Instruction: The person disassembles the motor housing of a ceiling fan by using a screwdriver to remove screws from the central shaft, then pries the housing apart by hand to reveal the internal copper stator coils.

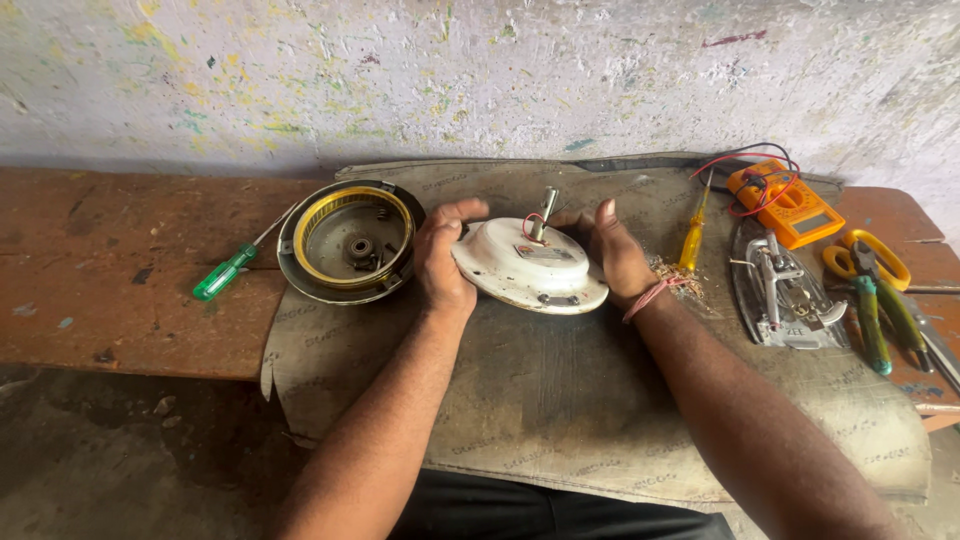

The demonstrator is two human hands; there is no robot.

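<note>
Left hand (443, 262): my fingers wrap the round white metal motor cover (528, 266).
Right hand (612, 250): likewise clasping it.
Risk: tilted cover may slip, probably snagging its red wire (527, 226).

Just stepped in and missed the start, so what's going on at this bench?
A person grips a white round motor housing with both hands, left hand and right hand on its sides; a shaft and a red wire stick up from it. It rests on a grey mat over a wooden bench. Left of it lies an open round shell with a yellow ring and a green screwdriver. A multimeter, pliers and an iron's soleplate lie right.
</note>
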